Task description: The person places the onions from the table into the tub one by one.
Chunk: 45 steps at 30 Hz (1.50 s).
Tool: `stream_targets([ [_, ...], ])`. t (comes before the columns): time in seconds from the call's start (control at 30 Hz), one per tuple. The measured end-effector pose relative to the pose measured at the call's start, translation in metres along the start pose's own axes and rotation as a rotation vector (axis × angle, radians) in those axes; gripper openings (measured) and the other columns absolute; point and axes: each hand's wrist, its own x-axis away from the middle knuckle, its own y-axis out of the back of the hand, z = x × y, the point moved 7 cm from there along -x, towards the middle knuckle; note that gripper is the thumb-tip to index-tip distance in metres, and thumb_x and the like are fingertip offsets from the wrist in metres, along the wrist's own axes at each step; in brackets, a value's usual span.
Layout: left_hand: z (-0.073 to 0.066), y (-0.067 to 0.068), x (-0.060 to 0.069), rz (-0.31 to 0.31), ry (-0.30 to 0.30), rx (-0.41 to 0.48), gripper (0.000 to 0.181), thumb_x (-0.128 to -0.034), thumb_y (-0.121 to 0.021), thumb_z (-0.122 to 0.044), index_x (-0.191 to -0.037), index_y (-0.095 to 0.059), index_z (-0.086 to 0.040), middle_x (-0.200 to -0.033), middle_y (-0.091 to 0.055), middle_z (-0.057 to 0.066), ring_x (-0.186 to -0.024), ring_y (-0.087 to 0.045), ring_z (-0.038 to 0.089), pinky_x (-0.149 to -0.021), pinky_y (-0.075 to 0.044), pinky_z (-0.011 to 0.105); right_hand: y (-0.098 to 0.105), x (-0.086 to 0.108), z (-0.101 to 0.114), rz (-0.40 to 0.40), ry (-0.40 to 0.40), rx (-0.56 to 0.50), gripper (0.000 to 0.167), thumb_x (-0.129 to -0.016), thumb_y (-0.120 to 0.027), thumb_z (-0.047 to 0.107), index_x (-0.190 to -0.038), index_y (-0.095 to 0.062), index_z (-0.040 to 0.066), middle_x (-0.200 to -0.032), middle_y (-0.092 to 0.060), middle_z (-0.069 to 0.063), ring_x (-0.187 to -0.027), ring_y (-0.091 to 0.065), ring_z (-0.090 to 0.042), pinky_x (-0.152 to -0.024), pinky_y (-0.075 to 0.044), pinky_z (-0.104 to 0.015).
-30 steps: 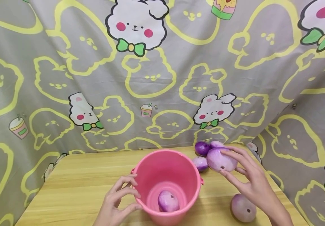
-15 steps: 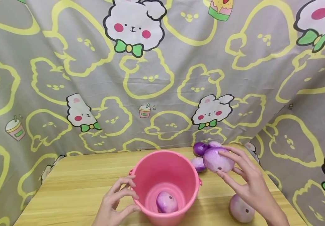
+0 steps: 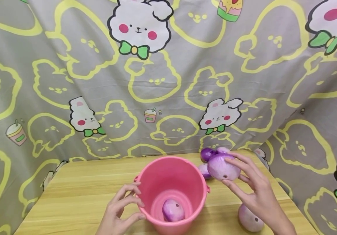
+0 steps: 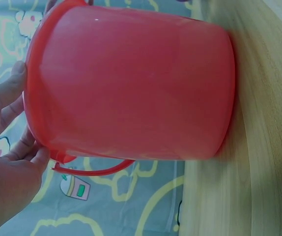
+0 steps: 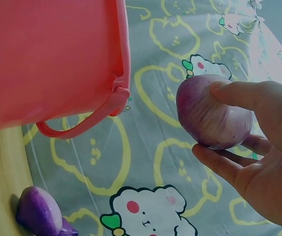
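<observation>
A pink bucket point(image 3: 168, 164) stands upright on the table, one red onion point(image 3: 173, 210) lying inside on its bottom. At its left side my left hand point(image 3: 120, 207) grips the rim; the left wrist view has the thumb and fingers point(image 4: 18, 69) at the edge of the bucket point(image 4: 131, 83). My right hand point(image 3: 256, 191) holds another red onion point(image 3: 222, 168) between thumb and fingers, raised to the right of the bucket and apart from it. The right wrist view shows that onion point(image 5: 210, 113) in the right hand point(image 5: 273, 147), clear of the bucket's handle point(image 5: 82, 125).
Several more onions lie on the wooden table point(image 3: 77, 192): a dark purple one point(image 3: 207, 154) and others behind the held one, partly hidden. Another onion point(image 3: 249, 218) lies near the right forearm. A patterned grey curtain point(image 3: 115, 88) hangs behind and at both sides.
My right hand has moved slightly left with the onion, nearer to the bucket. The left hand stays at the rim, and the onion in the bucket has not moved.
</observation>
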Motion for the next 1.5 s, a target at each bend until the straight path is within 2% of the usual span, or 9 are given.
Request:
stream_targets([
  [0.3,-0.002,0.002,0.0,-0.002,-0.02,0.002,0.033,-0.0775,-0.085,0.006,-0.105,-0.07,-0.003,-0.119,-0.054,0.018,-0.137,-0.045,0.037,-0.12,-0.041,0.036,-0.007,-0.001,0.004,-0.005,0.042,-0.012,0.071,-0.071,-0.084,-0.017,-0.136,-0.061,0.001,-0.145,-0.051,-0.022,-0.127,-0.058,-0.014,-0.091,-0.059,-0.023],
  [0.43,-0.002,0.002,-0.001,0.0,-0.002,0.003,0.033,-0.077,-0.085,0.006,-0.105,-0.07,-0.003,-0.119,-0.054,0.018,-0.137,-0.045,0.036,-0.12,-0.041,0.036,-0.01,-0.001,0.005,-0.001,0.022,-0.02,0.075,-0.068,-0.083,-0.022,-0.137,-0.061,0.002,-0.145,-0.051,-0.02,-0.129,-0.057,-0.012,-0.09,-0.059,-0.023],
  [0.57,-0.001,0.001,0.0,-0.002,0.011,0.007,0.032,-0.0767,-0.085,0.007,-0.104,-0.07,-0.002,-0.119,-0.054,0.018,-0.138,-0.045,0.036,-0.122,-0.037,0.037,-0.015,-0.003,0.007,0.005,0.037,-0.046,0.077,-0.067,-0.082,-0.023,-0.137,-0.061,0.001,-0.145,-0.05,-0.023,-0.133,-0.054,-0.015,-0.089,-0.059,-0.024],
  [0.73,-0.002,0.001,0.0,-0.004,0.015,0.005,0.032,-0.0769,-0.085,0.007,-0.104,-0.07,-0.002,-0.12,-0.054,0.018,-0.139,-0.045,0.036,-0.121,-0.038,0.037,-0.021,-0.007,0.01,0.02,0.06,-0.044,0.075,-0.069,-0.084,-0.018,-0.137,-0.061,0.003,-0.146,-0.05,-0.021,-0.136,-0.051,-0.019,-0.09,-0.06,-0.024],
  [0.97,-0.003,0.001,-0.001,-0.006,0.035,0.001,0.03,-0.0765,-0.084,0.007,-0.102,-0.069,-0.001,-0.118,-0.054,0.017,-0.14,-0.045,0.031,-0.122,-0.035,0.038,-0.027,-0.012,0.018,0.041,0.103,-0.059,0.063,-0.078,-0.087,-0.002,-0.136,-0.062,0.003,-0.146,-0.05,-0.021,-0.137,-0.049,-0.03,-0.094,-0.059,-0.025],
  [1.13,-0.003,0.001,0.0,-0.006,0.033,0.004,0.031,-0.0765,-0.084,0.007,-0.102,-0.069,-0.001,-0.118,-0.054,0.017,-0.14,-0.045,0.031,-0.122,-0.034,0.038,-0.032,-0.017,0.021,0.068,0.094,-0.033,0.067,-0.075,-0.088,-0.004,-0.137,-0.063,0.007,-0.147,-0.051,-0.017,-0.138,-0.047,-0.029,-0.094,-0.059,-0.023],
  [1.27,-0.002,0.001,0.001,-0.004,0.038,0.002,0.032,-0.0761,-0.085,0.007,-0.103,-0.07,-0.001,-0.118,-0.055,0.017,-0.139,-0.045,0.032,-0.122,-0.034,0.038,-0.036,-0.021,0.022,0.093,0.08,0.038,0.068,-0.076,-0.089,0.0,-0.137,-0.064,0.015,-0.147,-0.053,-0.01,-0.138,-0.047,-0.026,-0.103,-0.053,-0.019],
  [1.37,-0.002,0.001,0.001,-0.003,0.053,-0.008,0.034,-0.075,-0.085,0.008,-0.103,-0.07,-0.003,-0.118,-0.055,0.017,-0.139,-0.045,0.033,-0.122,-0.035,0.038,-0.038,-0.026,0.025,0.099,0.1,0.051,0.066,-0.076,-0.089,0.004,-0.136,-0.065,0.016,-0.145,-0.055,-0.009,-0.138,-0.047,-0.028,-0.109,-0.047,-0.017],
  [1.5,-0.001,0.001,0.001,-0.005,0.078,-0.022,0.038,-0.0735,-0.085,0.01,-0.105,-0.071,-0.006,-0.118,-0.054,0.017,-0.138,-0.045,0.034,-0.121,-0.037,0.037,-0.042,-0.031,0.028,0.116,0.128,0.037,0.065,-0.077,-0.089,0.005,-0.136,-0.065,0.015,-0.145,-0.055,-0.01,-0.136,-0.048,-0.029,-0.111,-0.045,-0.018],
])
